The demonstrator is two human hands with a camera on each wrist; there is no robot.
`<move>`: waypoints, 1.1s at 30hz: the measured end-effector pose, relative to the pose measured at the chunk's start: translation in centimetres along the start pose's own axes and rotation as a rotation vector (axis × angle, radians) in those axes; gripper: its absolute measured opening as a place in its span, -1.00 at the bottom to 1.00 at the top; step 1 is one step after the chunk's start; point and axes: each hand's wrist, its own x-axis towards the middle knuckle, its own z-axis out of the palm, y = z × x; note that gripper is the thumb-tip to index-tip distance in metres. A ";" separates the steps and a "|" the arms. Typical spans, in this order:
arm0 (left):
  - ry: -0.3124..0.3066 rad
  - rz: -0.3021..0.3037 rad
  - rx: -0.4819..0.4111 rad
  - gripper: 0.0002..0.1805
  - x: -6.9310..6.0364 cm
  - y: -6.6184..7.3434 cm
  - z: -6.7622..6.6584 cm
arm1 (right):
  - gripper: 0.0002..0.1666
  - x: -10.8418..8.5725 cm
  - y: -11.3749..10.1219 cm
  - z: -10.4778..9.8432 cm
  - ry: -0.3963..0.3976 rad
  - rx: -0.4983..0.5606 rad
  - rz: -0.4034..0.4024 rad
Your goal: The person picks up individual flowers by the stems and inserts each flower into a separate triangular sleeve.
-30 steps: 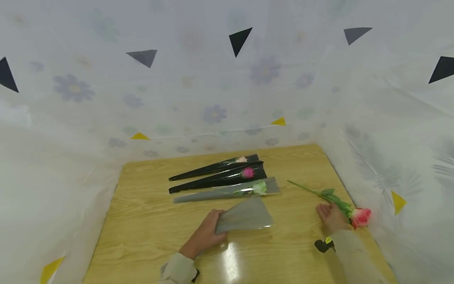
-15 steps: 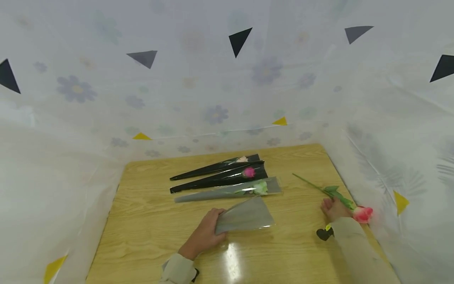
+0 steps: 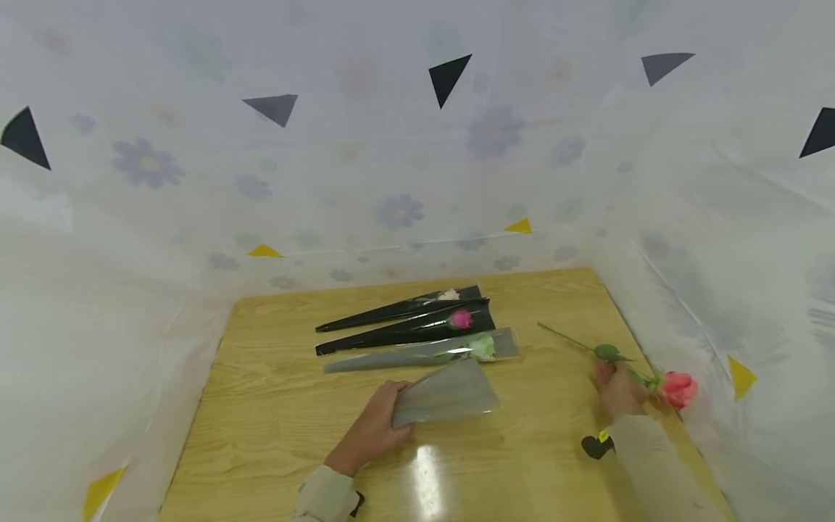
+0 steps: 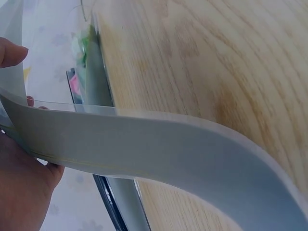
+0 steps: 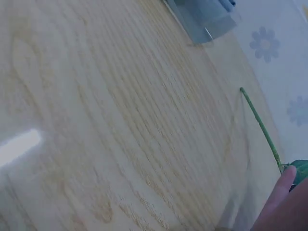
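Note:
My left hand (image 3: 375,428) grips the narrow end of a grey translucent flower sleeve (image 3: 450,395), whose wide mouth spreads to the right. Seen from the left wrist, the sleeve (image 4: 144,142) bows open in front of the hand (image 4: 24,185). Near the table's right edge, my right hand (image 3: 620,391) pinches the stem of a pink artificial rose (image 3: 678,389). In the right wrist view the green stem (image 5: 262,126) points away from the thumb (image 5: 284,183), and a leaf shows beside it. The bloom is out of that view.
Behind the left hand lie several wrapped flowers: a grey sleeve with a pale green flower (image 3: 483,348), a black sleeve with a magenta rose (image 3: 461,319) and a black sleeve with a cream flower (image 3: 449,295). Plastic sheeting walls (image 3: 398,167) surround the wooden table (image 3: 274,428).
The right hand has closed its fingers on the rose stem, and the bloom has shifted slightly right and turned. My left hand keeps its hold on the sleeve almost in place.

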 end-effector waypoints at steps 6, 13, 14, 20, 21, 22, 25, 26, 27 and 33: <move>0.012 -0.031 -0.032 -0.28 0.1 -0.9 -0.4 | -0.61 -1.8 -0.5 1.1 -0.073 0.164 -0.335; 0.011 -0.040 -0.035 -0.31 0.0 -1.5 -1.0 | -0.58 -10.6 -3.4 4.6 -0.421 0.230 -0.472; 0.017 -0.037 -0.030 -0.31 0.0 -1.5 -1.0 | -0.60 -11.4 -3.6 4.8 -0.495 0.221 -0.500; 0.036 -0.037 -0.020 -0.31 0.1 -0.9 -1.6 | -0.66 -15.2 -4.1 5.4 -0.767 0.016 -0.594; 0.036 -0.035 -0.018 -0.31 0.1 -0.8 -1.6 | -0.67 -15.5 -4.0 5.4 -0.773 -0.043 -0.613; 0.035 -0.030 -0.012 -0.31 0.1 -0.7 -1.7 | -0.68 -15.9 -3.9 5.5 -0.769 -0.105 -0.637; 0.039 -0.004 -0.001 -0.31 0.3 -0.5 -1.7 | -0.70 -16.4 -3.4 5.6 -0.780 -0.233 -0.674; 0.038 0.005 0.000 -0.31 0.3 -0.5 -1.6 | -0.70 -16.5 -3.3 5.7 -0.784 -0.264 -0.675; 0.035 0.009 -0.003 -0.31 0.3 -0.4 -1.6 | -0.69 -16.6 -3.1 5.8 -0.794 -0.287 -0.670; -0.026 -0.003 -0.064 -0.29 0.5 0.3 -1.0 | -0.69 -17.6 -1.2 6.9 -0.753 -0.528 -0.623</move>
